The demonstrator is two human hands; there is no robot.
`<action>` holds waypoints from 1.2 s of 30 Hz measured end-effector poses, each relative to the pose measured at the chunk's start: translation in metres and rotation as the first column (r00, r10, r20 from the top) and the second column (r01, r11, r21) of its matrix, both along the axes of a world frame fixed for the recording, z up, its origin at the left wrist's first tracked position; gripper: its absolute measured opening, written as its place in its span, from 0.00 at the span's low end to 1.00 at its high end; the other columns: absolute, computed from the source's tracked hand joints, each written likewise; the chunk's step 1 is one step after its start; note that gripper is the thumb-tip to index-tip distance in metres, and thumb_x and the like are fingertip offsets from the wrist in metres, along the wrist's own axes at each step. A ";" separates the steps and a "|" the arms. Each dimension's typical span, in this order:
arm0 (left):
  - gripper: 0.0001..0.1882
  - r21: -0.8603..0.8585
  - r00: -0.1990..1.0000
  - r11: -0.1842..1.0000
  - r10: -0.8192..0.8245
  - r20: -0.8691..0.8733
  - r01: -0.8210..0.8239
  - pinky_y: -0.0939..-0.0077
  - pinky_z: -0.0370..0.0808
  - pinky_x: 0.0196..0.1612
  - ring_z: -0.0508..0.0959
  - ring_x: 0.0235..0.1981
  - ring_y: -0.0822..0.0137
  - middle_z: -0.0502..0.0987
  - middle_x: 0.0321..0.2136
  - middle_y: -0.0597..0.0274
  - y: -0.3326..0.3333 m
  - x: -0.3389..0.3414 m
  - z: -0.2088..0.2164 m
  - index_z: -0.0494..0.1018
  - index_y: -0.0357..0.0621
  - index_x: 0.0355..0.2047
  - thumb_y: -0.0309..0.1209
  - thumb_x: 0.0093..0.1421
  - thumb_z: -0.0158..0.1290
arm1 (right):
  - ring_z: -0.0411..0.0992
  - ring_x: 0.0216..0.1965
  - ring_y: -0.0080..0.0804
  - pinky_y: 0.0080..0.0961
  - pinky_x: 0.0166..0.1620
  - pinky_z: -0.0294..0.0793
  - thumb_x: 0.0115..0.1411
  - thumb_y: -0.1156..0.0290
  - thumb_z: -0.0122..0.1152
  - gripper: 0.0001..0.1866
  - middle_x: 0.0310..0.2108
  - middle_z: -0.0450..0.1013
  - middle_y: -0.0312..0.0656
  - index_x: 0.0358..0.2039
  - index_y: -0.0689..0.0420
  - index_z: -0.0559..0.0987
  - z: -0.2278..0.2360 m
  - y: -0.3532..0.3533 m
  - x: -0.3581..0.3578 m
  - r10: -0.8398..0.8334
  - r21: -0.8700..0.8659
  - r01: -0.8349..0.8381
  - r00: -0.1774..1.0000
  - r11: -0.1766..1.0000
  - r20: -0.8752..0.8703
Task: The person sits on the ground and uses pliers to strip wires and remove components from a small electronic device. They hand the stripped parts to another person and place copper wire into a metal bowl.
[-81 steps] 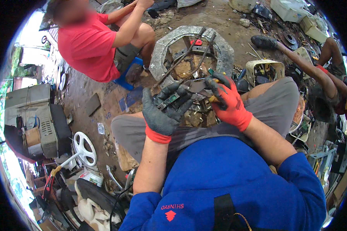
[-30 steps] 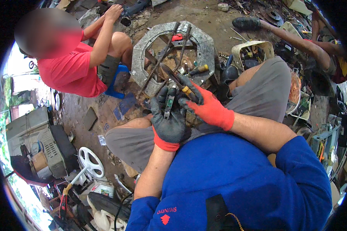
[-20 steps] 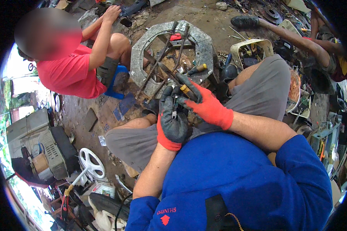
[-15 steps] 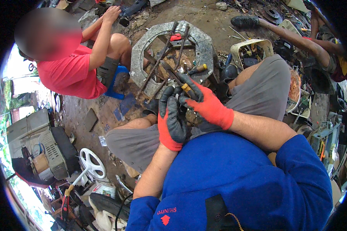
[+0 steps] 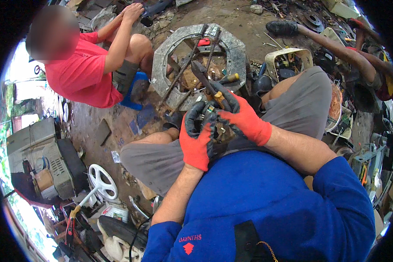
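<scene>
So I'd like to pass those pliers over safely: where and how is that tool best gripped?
Grip the pliers by the yellowish handles, low down near the right hand, coming from the wearer's side. The dark metal tips point up and away toward the grey ring frame, so the handle end is the near one.

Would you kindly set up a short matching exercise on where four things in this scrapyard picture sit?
Things:
1. pliers
2. octagonal metal frame
3. white fan grille
4. left hand

Places:
A. on the ground at lower left
B. in the right hand
C. closed around a small part over the lap
D. on the ground ahead of the knees

Pairs: 1-B, 2-D, 3-A, 4-C
</scene>
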State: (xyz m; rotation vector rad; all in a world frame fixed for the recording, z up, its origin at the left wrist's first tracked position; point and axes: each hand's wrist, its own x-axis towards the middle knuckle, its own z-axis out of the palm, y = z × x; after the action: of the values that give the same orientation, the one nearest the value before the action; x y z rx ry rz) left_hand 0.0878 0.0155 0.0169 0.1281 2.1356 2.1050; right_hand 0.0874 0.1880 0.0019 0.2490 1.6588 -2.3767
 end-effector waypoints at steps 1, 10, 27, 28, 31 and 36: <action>0.29 -0.023 1.000 1.000 -0.003 -0.017 0.002 0.71 0.69 0.60 0.73 0.56 0.66 0.72 0.56 0.55 0.000 0.000 0.001 0.65 0.36 0.60 0.30 0.62 0.61 | 0.68 0.37 0.14 0.16 0.37 0.70 0.58 0.75 0.66 0.31 0.41 0.74 0.29 0.62 0.58 0.69 -0.002 0.000 0.000 -0.003 -0.016 0.003 1.000 1.000 -0.003; 0.25 -0.088 0.998 0.996 -0.039 -0.055 0.034 0.71 0.69 0.59 0.74 0.55 0.66 0.73 0.55 0.56 -0.007 -0.002 -0.006 0.68 0.36 0.58 0.29 0.62 0.60 | 0.70 0.46 0.18 0.19 0.49 0.72 0.59 0.78 0.64 0.35 0.51 0.74 0.34 0.67 0.58 0.64 -0.022 -0.007 -0.005 -0.082 -0.153 0.059 0.985 0.987 -0.151; 0.17 0.590 0.848 0.796 -0.215 0.484 -0.135 0.73 0.78 0.38 0.78 0.38 0.70 0.79 0.47 0.57 -0.010 -0.023 0.009 0.71 0.45 0.55 0.38 0.71 0.49 | 0.68 0.59 0.28 0.28 0.60 0.68 0.58 0.80 0.61 0.37 0.61 0.69 0.46 0.68 0.60 0.62 -0.006 -0.002 0.000 -0.024 0.152 0.079 0.943 0.985 -0.332; 0.17 0.644 0.830 0.747 -0.246 0.501 -0.167 0.72 0.79 0.39 0.79 0.38 0.69 0.79 0.47 0.56 -0.013 -0.025 0.006 0.71 0.44 0.54 0.38 0.71 0.49 | 0.69 0.59 0.30 0.29 0.60 0.68 0.58 0.80 0.62 0.37 0.61 0.68 0.48 0.68 0.60 0.62 -0.008 0.000 0.001 -0.020 0.210 0.102 0.931 0.972 -0.363; 0.16 0.739 0.793 0.624 -0.304 0.528 -0.253 0.67 0.81 0.39 0.80 0.40 0.65 0.79 0.47 0.54 -0.036 -0.024 -0.032 0.72 0.43 0.54 0.37 0.70 0.51 | 0.70 0.58 0.35 0.31 0.59 0.69 0.57 0.79 0.63 0.37 0.61 0.68 0.51 0.67 0.59 0.63 -0.012 -0.001 -0.002 -0.042 0.272 0.195 0.876 0.942 -0.481; 0.14 0.397 0.959 0.918 -0.118 0.257 0.006 0.70 0.75 0.56 0.76 0.51 0.65 0.77 0.50 0.57 -0.050 -0.025 -0.052 0.72 0.39 0.53 0.29 0.69 0.49 | 0.73 0.55 0.35 0.31 0.58 0.70 0.58 0.79 0.63 0.36 0.57 0.72 0.50 0.67 0.59 0.63 -0.015 0.001 -0.002 -0.060 0.275 0.207 0.886 0.939 -0.460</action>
State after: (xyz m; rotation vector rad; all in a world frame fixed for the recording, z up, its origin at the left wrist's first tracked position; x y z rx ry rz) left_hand 0.0629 -0.0341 -0.0352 -0.0545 1.5158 2.3278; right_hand 0.0852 0.1893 -0.0128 -0.1534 2.3098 -2.3785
